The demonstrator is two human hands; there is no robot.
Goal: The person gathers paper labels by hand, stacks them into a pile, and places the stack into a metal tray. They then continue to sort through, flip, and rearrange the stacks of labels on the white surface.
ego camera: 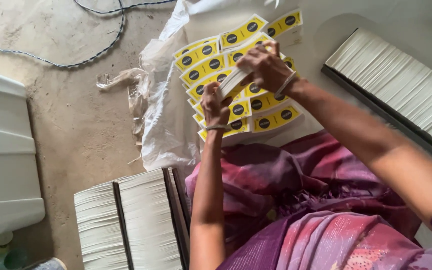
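Note:
My left hand (215, 106) and my right hand (265, 65) together grip a thin bundle of yellow labels (232, 81), seen edge-on as a white band between them. The left hand holds its lower end, the right hand its upper end. Beneath the hands, several yellow labels with black round marks (211, 62) lie fanned out in rows on a white plastic sheet (168, 130). Bangles circle both wrists.
A long stack of white cards (401, 80) lies at the right. Two more stacks of white cards (126, 225) sit at the lower left by my lap. A white plastic object (1, 155) fills the left edge. A cable (76, 60) runs across the concrete floor.

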